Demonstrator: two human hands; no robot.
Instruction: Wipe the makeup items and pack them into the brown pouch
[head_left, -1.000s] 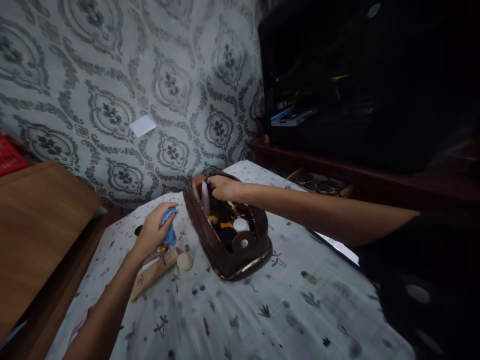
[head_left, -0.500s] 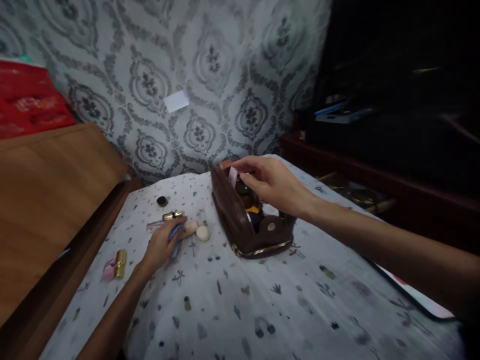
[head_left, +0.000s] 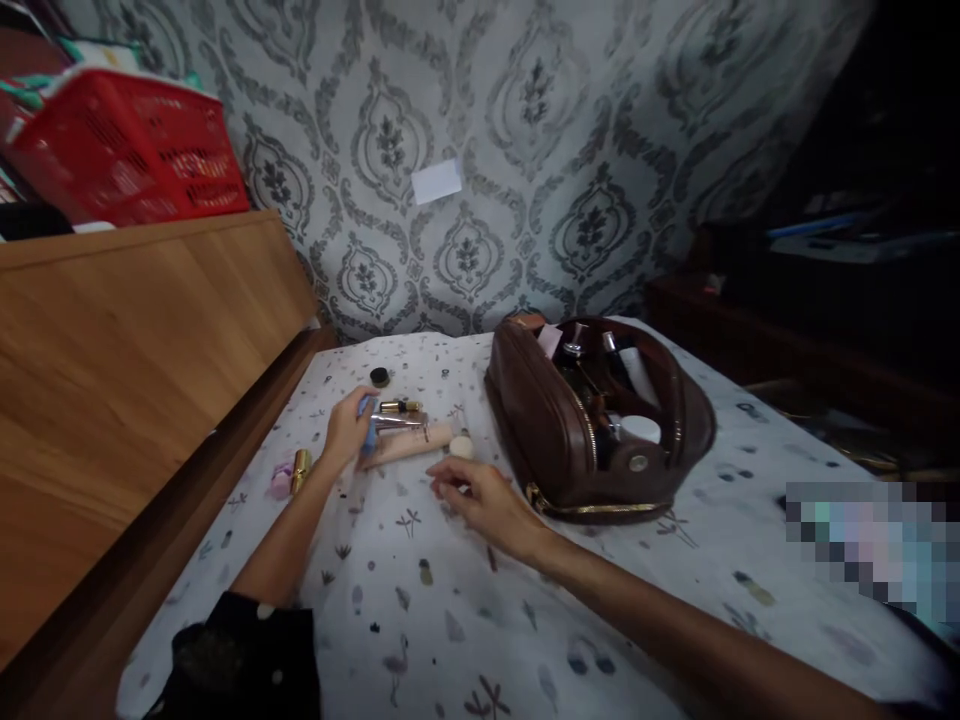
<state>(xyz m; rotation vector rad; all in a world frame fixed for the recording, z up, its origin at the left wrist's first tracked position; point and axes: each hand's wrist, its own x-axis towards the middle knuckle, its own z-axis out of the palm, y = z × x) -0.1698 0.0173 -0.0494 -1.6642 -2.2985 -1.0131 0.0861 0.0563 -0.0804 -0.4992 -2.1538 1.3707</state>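
Patterned sheet (head_left: pixel 450 640): lower edge cut off. Red basket (head_left: pixel 180 150): lettering illegible. Brown zippered bag (head_left: pixel 536 415): open, deeper contents obscured. Pixelation masks an object at right. Right hand (head_left: pixel 442 483): fingertips apart, near the round cream-coloured item. Left hand (head_left: pixel 364 405): clamped on blue cloth (head_left: pixel 369 428), at the beige tube's (head_left: pixel 412 443) left end; tube print unreadable.

Dim, cool light; deep shadow at right, soft blur, stretched edges, pixelated patch.

One blue cloth (head_left: pixel 369 428), one brown bag (head_left: pixel 538 415), one red basket (head_left: pixel 142 145) (just one of each).
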